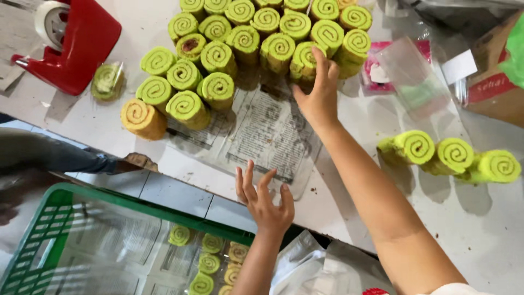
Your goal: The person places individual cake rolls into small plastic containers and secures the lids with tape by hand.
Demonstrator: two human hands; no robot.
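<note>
Many green spiral roll-cake slices (245, 38) stand packed on newspaper under clear plastic (267, 136) on the white table. My right hand (319, 93) reaches far forward, its fingers touching a green slice (302, 61) at the near edge of the pile. My left hand (265, 199) hovers open with spread fingers over the table's near edge, holding nothing. An orange-yellow slice (143, 118) stands at the pile's near left corner.
Three green slices (453, 155) lie at the right near a clear plastic bag (417, 87). A red tape dispenser (73, 41) sits at the far left beside one wrapped slice (106, 81). A green crate (49, 218) below holds wrapped slices (210, 262). A cardboard box (494, 76) stands at the right.
</note>
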